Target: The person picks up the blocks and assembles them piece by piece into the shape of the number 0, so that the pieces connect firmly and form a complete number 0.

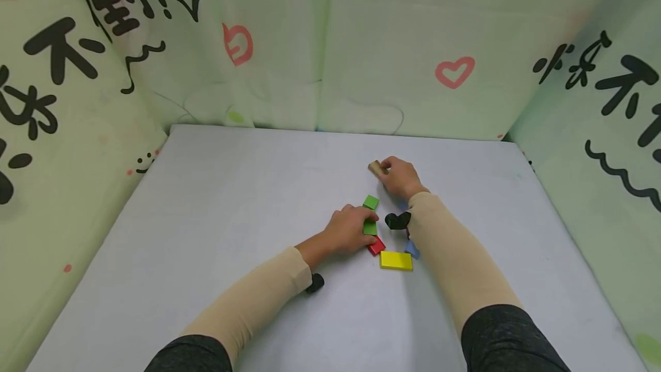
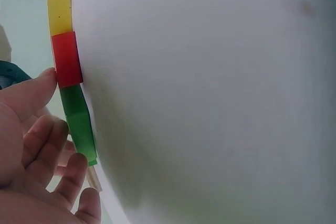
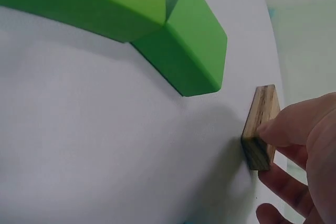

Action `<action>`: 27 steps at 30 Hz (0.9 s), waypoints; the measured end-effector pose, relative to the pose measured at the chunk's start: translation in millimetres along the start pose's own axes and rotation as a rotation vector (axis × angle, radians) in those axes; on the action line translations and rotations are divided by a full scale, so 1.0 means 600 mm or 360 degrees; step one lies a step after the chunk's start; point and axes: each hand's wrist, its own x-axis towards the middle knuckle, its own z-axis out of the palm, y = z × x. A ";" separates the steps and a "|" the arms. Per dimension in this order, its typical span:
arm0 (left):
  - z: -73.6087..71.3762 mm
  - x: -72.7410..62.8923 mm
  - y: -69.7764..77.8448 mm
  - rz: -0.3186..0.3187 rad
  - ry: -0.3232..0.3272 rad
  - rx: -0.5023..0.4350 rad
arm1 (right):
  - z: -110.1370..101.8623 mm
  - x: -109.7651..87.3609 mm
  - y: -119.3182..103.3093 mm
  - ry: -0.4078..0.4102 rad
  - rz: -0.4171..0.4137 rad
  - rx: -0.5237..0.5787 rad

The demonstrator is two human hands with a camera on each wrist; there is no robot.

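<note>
Between thumb and fingers, my right hand (image 1: 401, 178) pinches a brown wooden block (image 3: 262, 111), beyond the other blocks in the head view. My left hand (image 1: 348, 228) lies along the left side of a row of blocks, its thumb at the red block (image 2: 66, 59) and its fingers beside the long green block (image 1: 369, 228). At the far end of that row, a second green block (image 3: 202, 40) sits at an angle, its corner meeting the long one. The yellow block (image 1: 396, 260) lies at the near end, close to the red one.
Right of the yellow block is a blue block (image 1: 412, 249), partly covered by the right forearm. All stand on a white tabletop (image 1: 248, 188). A pale green curtain (image 1: 382, 45) with black lettering encloses the back and sides. Each wrist carries a dark strap piece (image 1: 397, 221).
</note>
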 end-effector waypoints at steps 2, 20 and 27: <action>0.000 0.000 0.000 -0.0002 0.0002 -0.0001 | -0.001 -0.001 0.002 -0.0009 -0.0013 -0.0004; 0.001 -0.004 0.003 -0.0026 0.0051 0.0016 | -0.003 -0.003 0.007 -0.0002 -0.0078 -0.0072; 0.002 -0.004 0.003 -0.0040 0.0070 0.0031 | -0.007 -0.008 0.005 -0.0038 -0.0094 -0.0067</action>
